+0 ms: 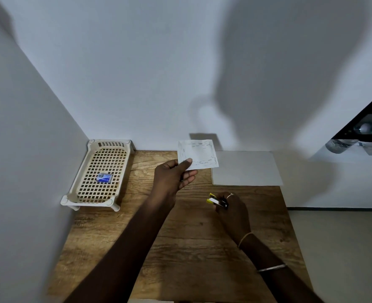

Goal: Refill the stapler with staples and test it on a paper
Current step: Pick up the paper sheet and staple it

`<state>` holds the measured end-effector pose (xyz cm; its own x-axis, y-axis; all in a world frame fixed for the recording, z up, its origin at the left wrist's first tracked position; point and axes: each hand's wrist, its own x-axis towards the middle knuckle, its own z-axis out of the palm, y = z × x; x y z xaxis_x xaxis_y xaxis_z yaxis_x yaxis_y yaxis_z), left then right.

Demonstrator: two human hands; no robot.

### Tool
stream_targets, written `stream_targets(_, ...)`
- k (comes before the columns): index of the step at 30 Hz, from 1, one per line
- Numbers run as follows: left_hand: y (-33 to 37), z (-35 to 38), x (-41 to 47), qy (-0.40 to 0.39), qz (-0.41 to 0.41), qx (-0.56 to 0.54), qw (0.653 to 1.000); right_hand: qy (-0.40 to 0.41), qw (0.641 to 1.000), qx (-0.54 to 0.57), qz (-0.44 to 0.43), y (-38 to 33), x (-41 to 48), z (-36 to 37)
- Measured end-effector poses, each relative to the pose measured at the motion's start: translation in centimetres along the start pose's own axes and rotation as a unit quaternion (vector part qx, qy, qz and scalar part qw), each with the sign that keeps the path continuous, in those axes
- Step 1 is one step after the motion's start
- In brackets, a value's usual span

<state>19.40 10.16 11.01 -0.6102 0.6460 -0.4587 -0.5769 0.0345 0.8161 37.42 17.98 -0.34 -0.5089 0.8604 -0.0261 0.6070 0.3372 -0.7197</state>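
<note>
Left grip (172, 176) pinches the paper (199, 154) by its near-left corner, thumb on top and fingers beneath, and holds it raised off the desk (191, 248) toward 12 o'clock. The paper's face is turned up to the camera. That pose reads as an inspection, since short dark marks that look like staples run round its edges.

Right grip (233, 212) is curled round the stapler (215, 200), a small yellow and black one, low over the desk at about 3 o'clock from the centre. Its yellow nose points toward 10 o'clock. Held like that, it seems ready for another press rather than put aside. Whether it touches the desk I cannot tell.

At 10 o'clock a cream lattice tray (89, 203) stands against the wall with a blue staple box (104, 178) lying in it, well apart from both hands, so loading is probably finished. A grey sheet (246, 169) lies flat at 1 o'clock, its near-left edge just beside the raised paper in this view. Nothing stands between stapler and paper. A clear bottle (342, 145) sits off the desk beyond 2 o'clock, no hindrance
</note>
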Motion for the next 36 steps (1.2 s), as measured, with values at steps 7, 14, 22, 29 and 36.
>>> stream_targets(7,-0.4,0.0,0.0,0.006,-0.006,-0.001,1.0,-0.04,0.996,-0.075,-0.01,2.1,-0.2,0.6)
stream_targets(14,-0.6,-0.3,0.0,0.007,-0.005,0.004,1.0,-0.065,0.994,-0.093,-0.004,2.9,-0.1,1.1)
stream_targets(22,-0.8,-0.3,-0.1,0.006,-0.003,0.006,1.0,-0.086,0.991,-0.099,-0.004,3.8,-0.2,1.6)
stream_targets(29,-0.9,-0.2,-0.1,0.01,-0.006,0.006,1.0,-0.097,0.989,-0.11,-0.016,3.7,-0.1,1.3)
stream_targets(36,-1.1,-0.1,-0.1,0.006,-0.003,0.008,1.0,-0.105,0.987,-0.116,-0.022,3.6,-0.5,0.8)
